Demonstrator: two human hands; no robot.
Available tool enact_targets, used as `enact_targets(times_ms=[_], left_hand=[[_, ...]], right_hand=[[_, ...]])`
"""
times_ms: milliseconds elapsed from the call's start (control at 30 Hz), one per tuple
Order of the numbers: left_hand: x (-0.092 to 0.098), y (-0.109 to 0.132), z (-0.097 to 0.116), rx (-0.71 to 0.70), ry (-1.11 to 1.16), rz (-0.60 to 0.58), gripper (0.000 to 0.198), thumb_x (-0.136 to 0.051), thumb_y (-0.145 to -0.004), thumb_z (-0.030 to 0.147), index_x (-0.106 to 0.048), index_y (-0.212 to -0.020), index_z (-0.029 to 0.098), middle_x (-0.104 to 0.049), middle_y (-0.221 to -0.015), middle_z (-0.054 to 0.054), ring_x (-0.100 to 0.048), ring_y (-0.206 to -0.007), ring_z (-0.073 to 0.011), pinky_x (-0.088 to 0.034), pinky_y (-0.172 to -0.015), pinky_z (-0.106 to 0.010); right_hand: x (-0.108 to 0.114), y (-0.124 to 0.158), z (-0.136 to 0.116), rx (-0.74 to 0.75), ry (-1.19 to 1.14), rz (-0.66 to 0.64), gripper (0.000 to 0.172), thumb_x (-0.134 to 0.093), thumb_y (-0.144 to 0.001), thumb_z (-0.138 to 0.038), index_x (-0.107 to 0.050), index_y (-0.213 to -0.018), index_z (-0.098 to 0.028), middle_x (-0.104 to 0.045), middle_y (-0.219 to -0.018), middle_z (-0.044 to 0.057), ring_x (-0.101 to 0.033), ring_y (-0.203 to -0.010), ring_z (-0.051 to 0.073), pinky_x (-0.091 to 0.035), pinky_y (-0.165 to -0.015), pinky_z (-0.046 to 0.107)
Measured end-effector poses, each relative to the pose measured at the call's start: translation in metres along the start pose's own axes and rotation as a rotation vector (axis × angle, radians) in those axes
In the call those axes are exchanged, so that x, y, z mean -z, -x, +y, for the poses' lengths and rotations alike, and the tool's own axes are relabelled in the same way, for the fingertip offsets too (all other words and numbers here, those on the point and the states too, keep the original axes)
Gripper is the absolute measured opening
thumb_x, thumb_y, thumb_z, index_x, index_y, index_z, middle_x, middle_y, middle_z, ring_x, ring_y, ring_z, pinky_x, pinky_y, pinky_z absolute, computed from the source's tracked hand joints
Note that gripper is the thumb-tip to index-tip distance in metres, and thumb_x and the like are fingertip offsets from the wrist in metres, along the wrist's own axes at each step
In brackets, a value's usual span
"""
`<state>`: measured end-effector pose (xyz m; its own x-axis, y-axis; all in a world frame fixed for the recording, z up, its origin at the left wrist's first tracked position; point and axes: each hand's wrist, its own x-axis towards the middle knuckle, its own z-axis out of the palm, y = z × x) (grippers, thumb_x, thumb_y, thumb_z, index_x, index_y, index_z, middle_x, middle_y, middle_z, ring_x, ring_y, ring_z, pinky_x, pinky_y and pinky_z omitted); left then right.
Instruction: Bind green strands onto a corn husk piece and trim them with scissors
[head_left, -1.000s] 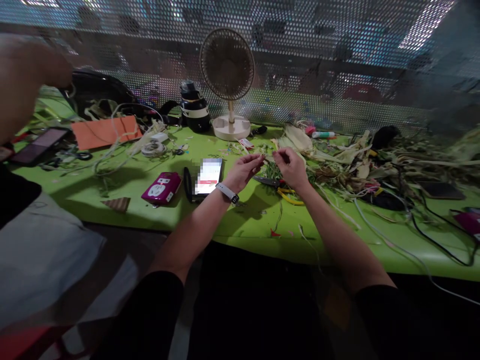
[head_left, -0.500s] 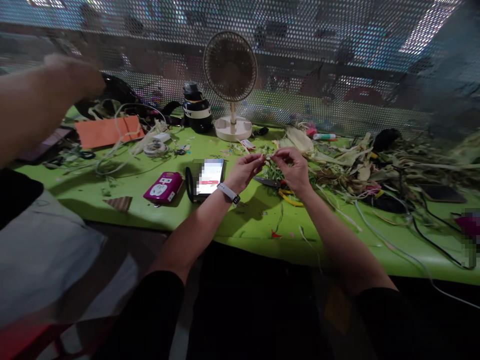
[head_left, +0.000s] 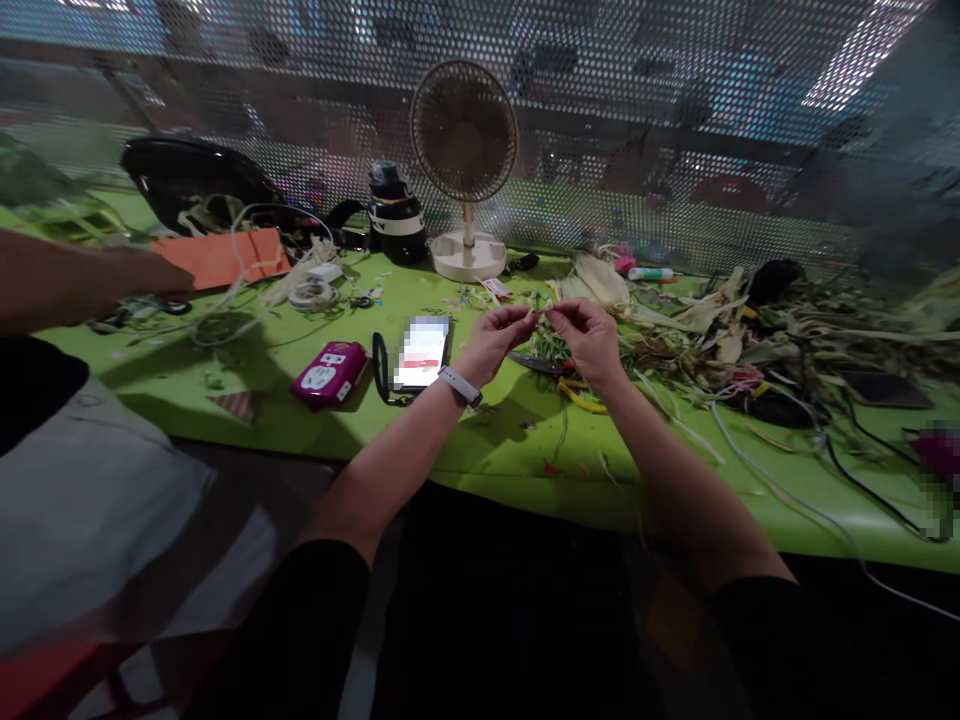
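My left hand (head_left: 496, 342), with a light watch strap on its wrist, is closed in a pinch over the green table (head_left: 480, 440). Its fingertips meet those of my right hand (head_left: 590, 340), which is pinched too. Whatever is between the fingers is too small to make out. Just below and behind the fingertips lie green leaves (head_left: 553, 345). Scissors (head_left: 541, 366) with dark blades and yellow handles rest under my right hand. A lit phone (head_left: 424, 352) with a black strap lies left of my left wrist.
Beyond the hands stand a fan (head_left: 465, 130) and a black bottle (head_left: 396, 225). Dried plant stems (head_left: 697, 330) cover the right side. At left are a magenta socket box (head_left: 330, 375), white cables (head_left: 311, 290), an orange card (head_left: 225, 258), a black bag (head_left: 199, 180) and another person's arm (head_left: 75, 280).
The other person's arm has come down from the upper left to the orange card, uncovering the black bag and a blurred greenish see-through object. My hands have barely moved, still pinched together.
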<state>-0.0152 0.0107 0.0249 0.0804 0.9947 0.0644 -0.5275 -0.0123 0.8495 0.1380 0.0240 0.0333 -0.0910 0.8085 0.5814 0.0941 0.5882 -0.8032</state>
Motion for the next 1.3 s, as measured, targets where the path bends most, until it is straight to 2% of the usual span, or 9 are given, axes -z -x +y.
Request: enact_targets(times_ms=[200,367,600,833,1100,1300], left_hand=[[-0.001,0.000,-0.003,-0.079,-0.038,-0.032,0.039,-0.091,-0.051,0.033,-0.074,-0.082,0.017,-0.073,-0.080,-0.001,-0.064,-0.073,-0.0090,-0.053,-0.079,-0.026],[-0.001,0.001,-0.003,-0.125,-0.090,-0.046,0.037,-0.090,-0.055,0.036,-0.074,-0.083,0.018,-0.073,-0.082,-0.001,-0.065,-0.076,-0.0105,-0.054,-0.083,-0.029],[0.000,0.001,-0.005,-0.178,-0.117,-0.046,0.042,-0.089,-0.054,0.042,-0.072,-0.084,0.018,-0.071,-0.081,-0.001,-0.064,-0.076,-0.0102,-0.054,-0.083,-0.029],[0.004,-0.003,-0.011,-0.242,-0.232,-0.078,0.036,-0.085,-0.063,0.038,-0.071,-0.088,0.017,-0.071,-0.085,-0.003,-0.063,-0.078,-0.0118,-0.054,-0.082,-0.030],[0.005,-0.004,-0.011,-0.293,-0.322,-0.110,0.030,-0.081,-0.068,0.034,-0.070,-0.090,0.015,-0.071,-0.084,-0.003,-0.063,-0.075,-0.0108,-0.053,-0.076,-0.027],[0.004,-0.004,-0.014,-0.285,-0.310,-0.090,0.024,-0.077,-0.070,0.025,-0.071,-0.092,0.016,-0.070,-0.081,-0.002,-0.063,-0.075,-0.0109,-0.054,-0.077,-0.028]], right_hand=[[0.001,0.002,-0.004,0.030,0.054,-0.068,0.026,-0.068,-0.080,-0.045,-0.070,-0.085,-0.020,-0.069,-0.077,0.001,-0.061,-0.069,0.013,-0.050,-0.067,0.028],[0.003,0.002,-0.006,0.025,0.185,-0.044,0.024,-0.065,-0.083,-0.042,-0.070,-0.089,-0.019,-0.071,-0.082,0.003,-0.062,-0.071,0.014,-0.049,-0.066,0.028],[0.005,0.004,-0.012,0.114,0.398,-0.054,0.015,-0.060,-0.085,-0.030,-0.071,-0.085,-0.019,-0.071,-0.084,0.005,-0.062,-0.072,0.016,-0.051,-0.069,0.030],[0.006,0.004,-0.010,0.117,0.505,-0.080,0.014,-0.058,-0.084,-0.027,-0.070,-0.083,-0.020,-0.071,-0.083,0.005,-0.062,-0.071,0.017,-0.051,-0.071,0.031],[0.007,0.002,-0.013,0.039,0.414,-0.110,0.014,-0.060,-0.080,-0.029,-0.069,-0.080,-0.018,-0.070,-0.080,0.006,-0.062,-0.070,0.017,-0.050,-0.070,0.031],[0.009,-0.003,-0.002,-0.157,0.180,-0.152,0.020,-0.065,-0.074,-0.037,-0.067,-0.079,-0.018,-0.068,-0.074,0.003,-0.060,-0.068,0.016,-0.049,-0.068,0.031]])
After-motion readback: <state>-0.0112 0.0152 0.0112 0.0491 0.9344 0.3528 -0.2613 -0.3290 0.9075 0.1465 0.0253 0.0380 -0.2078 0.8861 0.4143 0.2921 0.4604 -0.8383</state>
